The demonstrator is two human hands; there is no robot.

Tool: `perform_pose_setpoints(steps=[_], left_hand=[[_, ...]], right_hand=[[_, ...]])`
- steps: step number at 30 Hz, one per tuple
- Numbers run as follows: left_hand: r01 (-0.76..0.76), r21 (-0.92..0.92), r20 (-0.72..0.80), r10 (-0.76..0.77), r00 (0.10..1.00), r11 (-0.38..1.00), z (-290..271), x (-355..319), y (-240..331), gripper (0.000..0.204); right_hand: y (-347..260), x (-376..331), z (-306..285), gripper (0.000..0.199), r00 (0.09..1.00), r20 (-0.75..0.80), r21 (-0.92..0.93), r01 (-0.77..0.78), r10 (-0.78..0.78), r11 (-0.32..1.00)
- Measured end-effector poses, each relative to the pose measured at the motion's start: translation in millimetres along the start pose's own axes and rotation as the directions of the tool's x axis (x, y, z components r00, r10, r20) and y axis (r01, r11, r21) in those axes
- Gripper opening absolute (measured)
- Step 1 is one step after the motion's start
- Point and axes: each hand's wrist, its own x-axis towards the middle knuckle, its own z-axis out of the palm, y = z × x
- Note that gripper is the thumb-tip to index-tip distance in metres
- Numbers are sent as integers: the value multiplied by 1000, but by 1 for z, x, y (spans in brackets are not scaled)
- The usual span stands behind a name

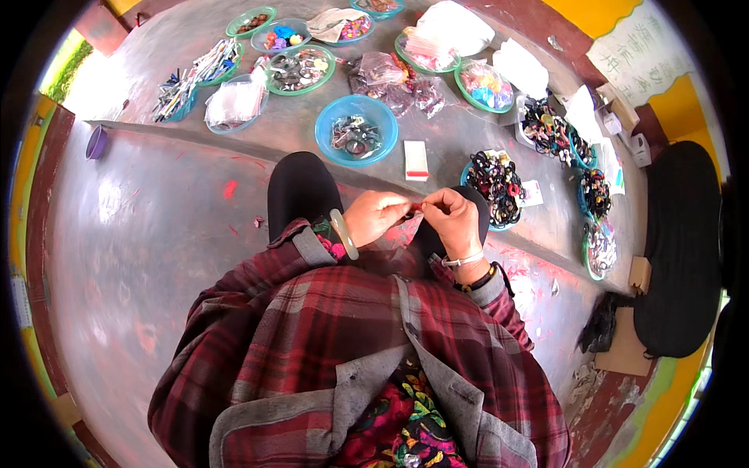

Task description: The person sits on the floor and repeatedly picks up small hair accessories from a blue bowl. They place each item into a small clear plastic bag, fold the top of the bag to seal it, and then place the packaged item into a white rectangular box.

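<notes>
My left hand [374, 218], with a pale bangle at the wrist, and my right hand [454, 225], with a silver bangle and a dark band, meet above my lap. Both are closed, fingertips pinching a small red piece [416, 207] between them. Its kind is too small to make out, and the fingers cover part of it. Beyond my hands stands a blue bowl [321, 139] with dark and shiny small pieces inside. A white and red card [416, 161] lies beside it. Right of my right hand, dark elastic hair ties [495, 183] heap up in another bowl.
The raised grey ledge carries several more bowls, among them a green-rimmed bowl [299, 72] and a pen-filled basket [175, 97]. Plastic bags [390, 82] lie between them. A purple cup [96, 143] sits at left. At right are a black oval object [679, 249] and cardboard [622, 343].
</notes>
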Motion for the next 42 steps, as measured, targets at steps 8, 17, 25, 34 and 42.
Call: perform_pose_setpoints(steps=[8, 17, 25, 34, 42], left_hand=[[182, -455, 15, -196, 980, 872, -2, -2, 11, 27], [166, -823, 15, -272, 962, 543, -5, -2, 0, 27], [194, -882, 118, -198, 973, 429, -9, 5, -3, 30], [210, -869, 164, -140, 976, 448, -3, 9, 22, 27], [125, -872, 66, -139, 988, 473, -2, 3, 27, 28]], right_hand=[[35, -4, -33, 5, 990, -112, 365, -39, 86, 930], [116, -56, -168, 5, 913, -380, 327, -19, 149, 945], [299, -168, -296, 41, 753, -476, -879, -403, 455, -254], [63, -23, -133, 18, 912, -360, -17, -219, 199, 976], [21, 5, -39, 26, 965, 218, 602, -252, 147, 757]])
